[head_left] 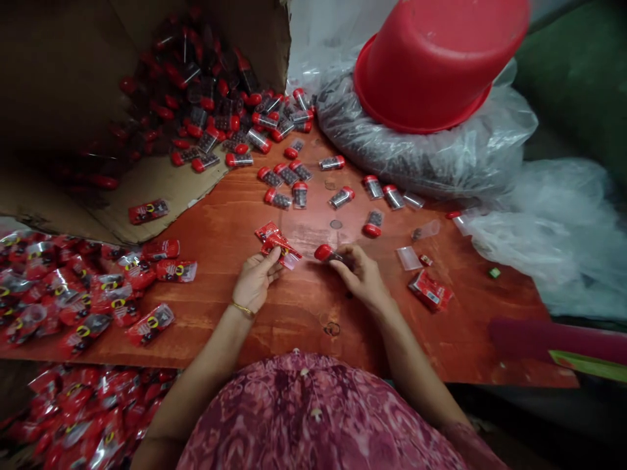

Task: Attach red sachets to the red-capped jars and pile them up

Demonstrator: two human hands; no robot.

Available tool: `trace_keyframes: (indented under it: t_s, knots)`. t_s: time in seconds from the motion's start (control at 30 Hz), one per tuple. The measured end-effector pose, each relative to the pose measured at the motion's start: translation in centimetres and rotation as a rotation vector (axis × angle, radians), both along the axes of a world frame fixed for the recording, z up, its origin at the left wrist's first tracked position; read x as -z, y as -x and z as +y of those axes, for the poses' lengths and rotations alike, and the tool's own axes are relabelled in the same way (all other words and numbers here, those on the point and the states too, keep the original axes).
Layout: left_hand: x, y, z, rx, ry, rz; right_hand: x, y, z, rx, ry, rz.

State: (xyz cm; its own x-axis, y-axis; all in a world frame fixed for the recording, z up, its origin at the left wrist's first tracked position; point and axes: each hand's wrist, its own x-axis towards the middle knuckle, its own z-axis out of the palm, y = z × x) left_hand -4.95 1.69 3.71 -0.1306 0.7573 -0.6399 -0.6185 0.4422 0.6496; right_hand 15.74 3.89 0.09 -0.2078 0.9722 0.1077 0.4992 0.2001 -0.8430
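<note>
My left hand [255, 281], with a gold bracelet at the wrist, pinches a red printed plastic sleeve [271, 239] that has a clear part at its lower end. To its right, my right hand [362, 274] holds a small clear bottle with a red cap [323, 252] and dark contents. The cap points left toward the sleeve, with a small gap between them. Just beyond my hands, several similar bottles [341, 197] lie loose on the red-brown wooden table [220, 225]. A stack of red sleeves [431, 291] lies to the right of my right hand.
A cardboard box [59, 78] on its side spills red-capped bottles at the back left. Sleeved red packs [73, 287] pile up at the left, with more below the table edge. A red bucket [435, 65] sits upside down on a filled plastic bag [406, 160].
</note>
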Motion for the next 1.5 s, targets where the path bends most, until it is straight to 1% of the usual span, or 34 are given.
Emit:
trace_keyframes:
  t_s: [0.07,0.1,0.17,0.23,0.3,0.47,0.57,0.67,0.87,1.0,1.17,1.33,1.43,1.5]
  knots:
    - [0.0,-0.1,0.0,0.003,-0.009,0.002,-1.2,0.5,-1.4,-0.018,0.128,0.219]
    - [0.0,-0.2,-0.1,0.009,-0.015,0.001,-1.8,0.7,-1.9,-0.048,0.176,0.279]
    - [-0.1,-0.5,-0.1,0.028,-0.031,-0.003,-2.8,1.2,-2.6,-0.126,0.239,0.313]
    - [-0.3,-0.7,-0.3,0.040,-0.048,0.005,-3.4,1.8,-2.9,-0.176,0.277,0.319]
    - [-0.4,-0.9,-0.4,0.040,-0.067,0.031,-3.5,2.3,-2.9,-0.165,0.308,0.342]
    - [-0.6,-1.0,-0.6,0.051,-0.120,0.082,-3.1,3.2,-2.8,-0.124,0.388,0.395]
    - [-0.6,-0.8,-0.4,0.026,-0.110,0.092,-3.1,3.4,-3.0,-0.126,0.442,0.405]
    - [-0.5,-0.6,-0.2,0.002,-0.065,0.078,-3.3,3.3,-3.3,-0.117,0.430,0.412]
    - [-0.6,-0.5,-0.2,0.038,-0.038,0.047,-3.8,3.1,-3.4,-0.092,0.295,0.371]
    - [-1.0,-0.8,-0.3,0.059,-0.057,0.070,-3.8,3.4,-3.4,-0.106,0.307,0.338]
    - [-1.0,-0.9,-0.4,0.085,-0.094,0.122,-3.5,3.9,-3.3,-0.071,0.323,0.383]
    - [-0.4,-1.5,-0.9,0.062,-0.115,0.114,-2.9,4.3,-3.5,-0.050,0.302,0.408]
    - [0.1,-2.2,-1.3,0.066,-0.144,0.092,-2.3,5.0,-3.7,-0.019,0.262,0.428]
    - [0.4,-2.7,-1.4,0.049,-0.183,0.092,-1.9,5.5,-3.8,0.040,0.210,0.447]
